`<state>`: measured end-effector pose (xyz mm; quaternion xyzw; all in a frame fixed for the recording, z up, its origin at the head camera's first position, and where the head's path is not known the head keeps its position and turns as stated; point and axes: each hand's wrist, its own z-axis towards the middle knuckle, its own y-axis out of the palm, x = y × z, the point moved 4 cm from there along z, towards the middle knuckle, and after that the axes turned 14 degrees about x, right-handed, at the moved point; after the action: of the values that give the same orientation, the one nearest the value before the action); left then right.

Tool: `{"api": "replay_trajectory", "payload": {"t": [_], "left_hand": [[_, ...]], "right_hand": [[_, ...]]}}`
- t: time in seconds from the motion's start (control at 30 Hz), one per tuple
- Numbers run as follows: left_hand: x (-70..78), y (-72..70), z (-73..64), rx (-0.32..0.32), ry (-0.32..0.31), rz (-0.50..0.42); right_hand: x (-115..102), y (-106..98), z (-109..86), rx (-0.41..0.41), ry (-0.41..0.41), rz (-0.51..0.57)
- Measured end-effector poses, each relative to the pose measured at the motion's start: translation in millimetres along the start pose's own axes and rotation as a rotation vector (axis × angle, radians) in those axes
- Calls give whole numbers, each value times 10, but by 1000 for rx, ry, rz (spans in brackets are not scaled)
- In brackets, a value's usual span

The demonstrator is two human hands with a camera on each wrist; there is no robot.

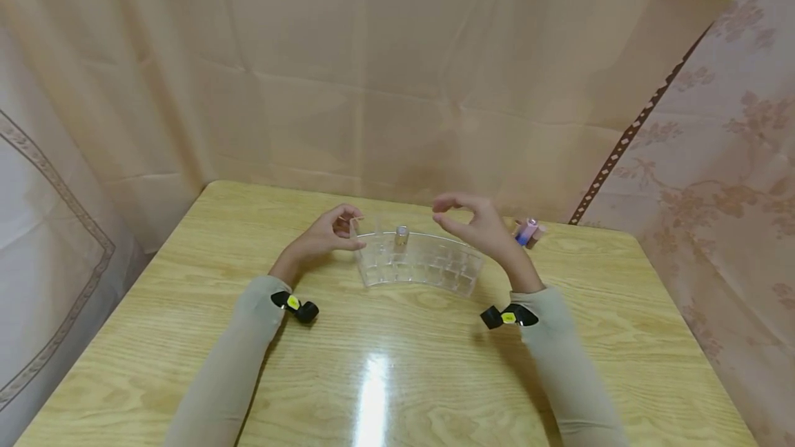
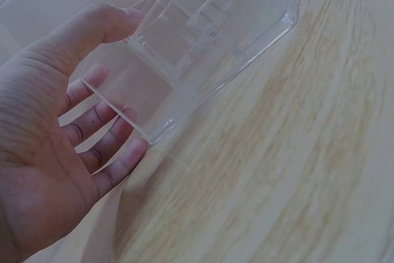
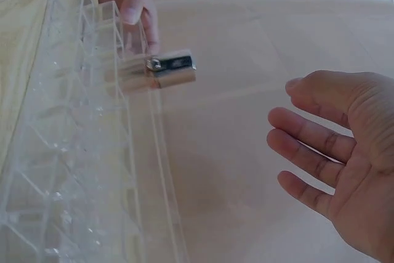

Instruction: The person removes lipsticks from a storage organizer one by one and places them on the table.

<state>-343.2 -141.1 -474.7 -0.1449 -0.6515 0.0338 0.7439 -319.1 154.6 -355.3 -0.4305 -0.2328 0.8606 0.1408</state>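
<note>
A clear, curved plastic organizer point(image 1: 428, 264) with several small compartments stands on the table. My left hand point(image 1: 329, 232) holds its left end, the thumb at the front and the fingers behind the clear side wall, as the left wrist view point(image 2: 68, 115) shows close up. One shiny gold and silver tube point(image 1: 401, 235), like a lipstick, stands upright in a back compartment left of the middle. In the right wrist view the tube's dark, glossy end point(image 3: 172, 69) sticks out past the organizer. My right hand point(image 1: 475, 226) hovers above the organizer's right end, its fingers apart with nothing between them.
Several small tubes point(image 1: 529, 232), pink and purple-blue among them, lie together behind my right wrist, partly hidden by it. The wooden table point(image 1: 422, 378) reaches back to a beige curtain point(image 1: 397, 88). Patterned cloth point(image 1: 733, 178) hangs at the right side.
</note>
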Motion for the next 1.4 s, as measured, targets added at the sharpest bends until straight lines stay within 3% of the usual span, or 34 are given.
{"api": "replay_trajectory", "payload": {"t": [0.27, 0.67, 1.07, 1.4], "left_hand": [[10, 23, 17, -2, 8, 0], [-12, 33, 34, -14, 24, -16], [-3, 33, 32, -8, 22, 1], [-13, 34, 27, -2, 12, 0]], "right_hand": [[-3, 143, -15, -38, -25, -56], [28, 281, -19, -82, -62, -31], [119, 359, -49, -161, 7, -58], [166, 462, -69, -212, 6, -47]]}}
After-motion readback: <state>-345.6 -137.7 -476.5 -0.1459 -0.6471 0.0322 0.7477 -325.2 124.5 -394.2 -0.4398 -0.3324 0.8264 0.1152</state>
